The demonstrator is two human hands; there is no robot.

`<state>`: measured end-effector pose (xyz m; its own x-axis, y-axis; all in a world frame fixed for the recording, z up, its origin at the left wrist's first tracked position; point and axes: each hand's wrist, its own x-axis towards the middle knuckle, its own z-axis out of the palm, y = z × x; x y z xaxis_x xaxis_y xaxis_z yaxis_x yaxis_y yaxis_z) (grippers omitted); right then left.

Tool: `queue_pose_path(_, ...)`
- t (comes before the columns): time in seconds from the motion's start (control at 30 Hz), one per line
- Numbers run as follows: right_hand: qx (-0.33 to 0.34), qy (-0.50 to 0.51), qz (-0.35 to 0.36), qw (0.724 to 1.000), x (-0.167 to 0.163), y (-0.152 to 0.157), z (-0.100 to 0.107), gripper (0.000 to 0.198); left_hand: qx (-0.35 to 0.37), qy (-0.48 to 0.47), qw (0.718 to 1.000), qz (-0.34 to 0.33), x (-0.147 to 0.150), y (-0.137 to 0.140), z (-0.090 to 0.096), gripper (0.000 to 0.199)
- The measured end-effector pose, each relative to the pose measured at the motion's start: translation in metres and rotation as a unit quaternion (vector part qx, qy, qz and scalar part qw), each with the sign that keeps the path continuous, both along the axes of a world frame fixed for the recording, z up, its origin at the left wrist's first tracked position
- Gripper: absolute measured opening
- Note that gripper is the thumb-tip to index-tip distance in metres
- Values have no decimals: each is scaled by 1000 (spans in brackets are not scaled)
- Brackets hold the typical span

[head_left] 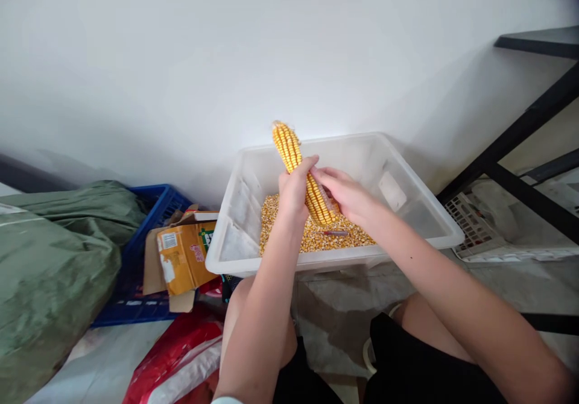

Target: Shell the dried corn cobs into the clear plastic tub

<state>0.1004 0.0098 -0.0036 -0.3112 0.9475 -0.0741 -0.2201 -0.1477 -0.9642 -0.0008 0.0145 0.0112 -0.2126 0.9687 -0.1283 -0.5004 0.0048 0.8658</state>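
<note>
A yellow corn cob (288, 146) is held at a slant above a white translucent plastic tub (253, 265). My left hand (296, 187) is wrapped around the middle of the cob. Against the cob's right side, the fingers of my right hand (341, 192) are pressed close to the left thumb. A strip along the lower right side of the cob looks bare of kernels. Loose corn kernels (312, 242) cover part of the tub's floor below. On them lies a thin tool with a reddish handle (335, 233), perhaps a screwdriver.
A white wall (181, 60) rises behind the tub. To the left are a blue crate (131, 271), a cardboard box (185, 253), a green bag (58, 271) and a red bag (174, 350). A black metal frame (515, 123) and a white basket (473, 226) stand at right.
</note>
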Motion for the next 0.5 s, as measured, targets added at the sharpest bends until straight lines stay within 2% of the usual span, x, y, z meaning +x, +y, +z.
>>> queue_pose_path(0.07, 1, -34, 5, 999, 1, 13, -1, 39, -24, -18, 1000, 7, -3, 0, -3, 40)
queue_pose_path(0.1, 2, -75, 34, 997, 3, 23, -3, 41, -34, -28, 999, 26, -8, 1, -4, 41)
queue_pose_path(0.13, 4, -140, 62, 988, 7, 34, -6, 42, -40, -36, 997, 48, -13, 2, -5, 43)
queue_pose_path(0.17, 28, -242, 77, 967, 12, 46, -11, 38, -44, -40, 996, 67, -20, 3, -4, 46)
queue_pose_path(0.2, 67, -365, 106, 923, 16, 58, -18, 31, -45, -40, 995, 78, -27, 4, -4, 48)
queue_pose_path(0.23, 121, -493, 152, 848, 20, 68, -26, 27, -47, -38, 995, 83, -34, 4, -3, 49)
queue_pose_path(0.27, 169, -604, 212, 750, 23, 76, -35, 26, -48, -34, 995, 83, -41, 5, -2, 49)
queue_pose_path(0.3, 175, -638, 237, 711, 24, 82, -45, 19, -50, -31, 995, 81, -47, 4, -1, 49)
queue_pose_path(0.4, 172, -666, 311, 655, 20, 83, -76, 8, -50, -29, 995, 75, -57, 2, 1, 45)
queue_pose_path(0.5, 164, -695, 341, 611, 10, 66, -99, 17, -61, -51, 996, 48, -59, 0, 1, 45)
